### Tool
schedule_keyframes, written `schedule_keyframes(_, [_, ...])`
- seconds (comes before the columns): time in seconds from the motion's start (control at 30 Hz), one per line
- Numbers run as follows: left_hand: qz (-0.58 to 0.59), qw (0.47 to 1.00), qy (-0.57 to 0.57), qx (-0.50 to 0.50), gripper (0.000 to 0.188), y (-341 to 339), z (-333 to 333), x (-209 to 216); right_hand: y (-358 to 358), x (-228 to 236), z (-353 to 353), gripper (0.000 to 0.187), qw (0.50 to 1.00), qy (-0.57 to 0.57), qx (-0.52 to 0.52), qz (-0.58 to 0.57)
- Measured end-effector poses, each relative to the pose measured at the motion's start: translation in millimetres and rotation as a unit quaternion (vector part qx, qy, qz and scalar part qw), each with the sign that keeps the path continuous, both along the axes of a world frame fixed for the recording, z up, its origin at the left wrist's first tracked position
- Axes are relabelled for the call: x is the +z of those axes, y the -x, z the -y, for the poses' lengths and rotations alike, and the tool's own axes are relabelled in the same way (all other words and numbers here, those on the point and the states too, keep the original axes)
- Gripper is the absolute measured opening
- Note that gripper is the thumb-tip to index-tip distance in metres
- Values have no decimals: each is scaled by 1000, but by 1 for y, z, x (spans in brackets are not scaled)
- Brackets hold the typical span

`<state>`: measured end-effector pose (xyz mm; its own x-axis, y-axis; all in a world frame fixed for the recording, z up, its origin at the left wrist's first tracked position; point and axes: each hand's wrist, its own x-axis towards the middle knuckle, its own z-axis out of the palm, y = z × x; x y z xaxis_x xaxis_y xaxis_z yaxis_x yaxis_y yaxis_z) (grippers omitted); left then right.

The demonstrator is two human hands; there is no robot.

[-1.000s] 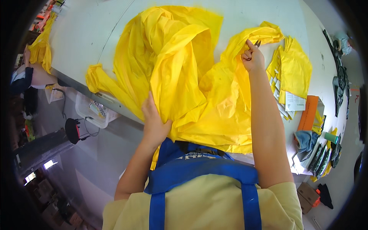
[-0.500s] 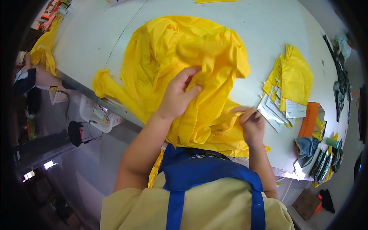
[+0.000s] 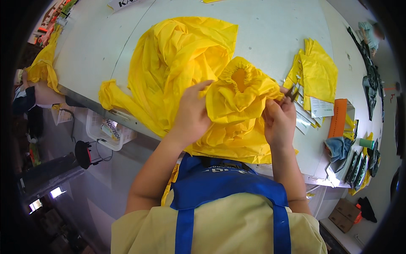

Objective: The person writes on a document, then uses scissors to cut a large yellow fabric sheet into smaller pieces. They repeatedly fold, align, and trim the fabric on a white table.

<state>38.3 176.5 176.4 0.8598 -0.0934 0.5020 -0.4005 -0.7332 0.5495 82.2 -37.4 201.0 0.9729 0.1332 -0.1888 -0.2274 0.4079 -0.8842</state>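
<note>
A large yellow garment (image 3: 169, 84) of thin fabric lies heaped before me at the table's near edge. Its gathered elastic opening (image 3: 240, 78) is raised and faces up. My left hand (image 3: 194, 112) grips the fabric left of that opening, fingers partly hidden behind it. On the other side my right hand (image 3: 280, 120) is closed, pinching the edge of the fabric. Small dark snips (image 3: 290, 94) jut from the right hand's fingertips; their handles are hidden in the palm.
To the right lie stacked yellow pieces (image 3: 320, 76) with white printed cards (image 3: 322, 108), an orange box (image 3: 337, 118), a blue cloth (image 3: 338, 148) and a green spool (image 3: 366, 143). A white basket (image 3: 114, 142) stands below the table's left edge. Other people are at both sides.
The elastic opening has been turned up between my hands. My left hand has closed on the fabric, and my right hand has moved up to its right edge.
</note>
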Motion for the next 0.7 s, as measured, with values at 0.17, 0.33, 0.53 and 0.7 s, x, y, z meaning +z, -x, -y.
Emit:
schedule_keyframes(0.17, [-318, 701, 637, -47, 29, 54, 1, 12, 30, 3, -20, 38, 951, 184, -82, 236])
schedule_keyframes(0.33, [-342, 480, 798, -121, 31, 43, 26, 30, 49, -6, -20, 38, 865, 297, 13, 404])
schedule_keyframes(0.53, [-282, 477, 824, -120, 38, 42, 26, 19, 45, 15, -25, 21, 995, 81, 46, 25])
schedule_keyframes(0.7, [-277, 469, 827, -141, 41, 44, 23, 16, 35, 15, -21, 16, 994, 68, 87, 5])
